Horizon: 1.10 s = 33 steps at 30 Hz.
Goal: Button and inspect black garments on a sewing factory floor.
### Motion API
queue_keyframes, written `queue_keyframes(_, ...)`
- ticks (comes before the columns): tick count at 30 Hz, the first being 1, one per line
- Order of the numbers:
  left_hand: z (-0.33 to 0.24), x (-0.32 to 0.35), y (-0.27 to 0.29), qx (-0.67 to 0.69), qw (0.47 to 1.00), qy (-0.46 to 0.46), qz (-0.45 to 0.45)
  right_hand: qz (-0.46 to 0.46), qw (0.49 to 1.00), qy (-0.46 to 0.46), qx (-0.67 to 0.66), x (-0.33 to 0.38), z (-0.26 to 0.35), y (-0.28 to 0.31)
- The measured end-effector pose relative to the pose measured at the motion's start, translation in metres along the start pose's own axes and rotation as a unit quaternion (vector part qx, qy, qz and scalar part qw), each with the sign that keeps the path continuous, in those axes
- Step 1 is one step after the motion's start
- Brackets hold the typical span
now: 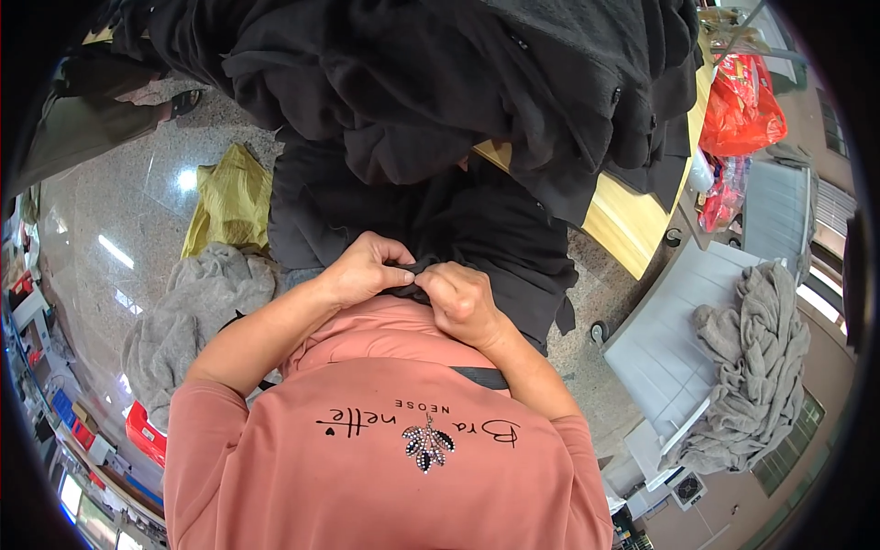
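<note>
Close to my waist, my left hand (365,269) pinches a fold of black fabric between thumb and fingers. Beside it, almost touching, my right hand (454,295) is closed on the same cloth, its fingers curled under. The black garment (500,247) drapes over my lap and hangs down on both sides. What exactly the fingertips grip in the fold is too small to make out. In front of me, a large heap of black garments (403,82) with small zips covers most of a wooden table (632,220).
A yellow sack (231,200) and grey cloth (206,298) lie on the speckled floor at left. At right stands a pale plastic bin (669,339) beside a grey fabric bundle (756,367). A red plastic bag (741,105) hangs at the table's far right. Another person's leg (92,128) shows at far left.
</note>
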<state>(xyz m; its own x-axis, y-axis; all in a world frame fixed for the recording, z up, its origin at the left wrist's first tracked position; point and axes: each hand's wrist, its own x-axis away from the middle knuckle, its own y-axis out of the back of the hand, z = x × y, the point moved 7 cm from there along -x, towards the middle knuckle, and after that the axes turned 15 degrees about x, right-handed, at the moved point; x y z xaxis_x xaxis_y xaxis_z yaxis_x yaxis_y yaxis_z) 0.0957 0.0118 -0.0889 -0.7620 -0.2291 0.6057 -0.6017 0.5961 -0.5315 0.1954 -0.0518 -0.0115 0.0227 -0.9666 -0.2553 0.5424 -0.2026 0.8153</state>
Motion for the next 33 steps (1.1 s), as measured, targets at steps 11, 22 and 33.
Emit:
queue_keyframes(11,-0.006,0.005,-0.001,-0.03,0.998,-0.044,-0.045,0.108,0.969,-0.145,-0.168,-0.003,-0.021,-0.016)
queue_keyframes(22,-0.019,0.006,-0.01,-0.125,0.98,-0.133,-0.085,0.073,0.951,-0.255,-0.158,0.004,-0.029,-0.014)
queue_keyframes(33,-0.034,0.018,-0.02,-0.32,0.872,-0.324,-0.179,0.076,0.971,-0.224,-0.026,0.003,-0.03,-0.02)
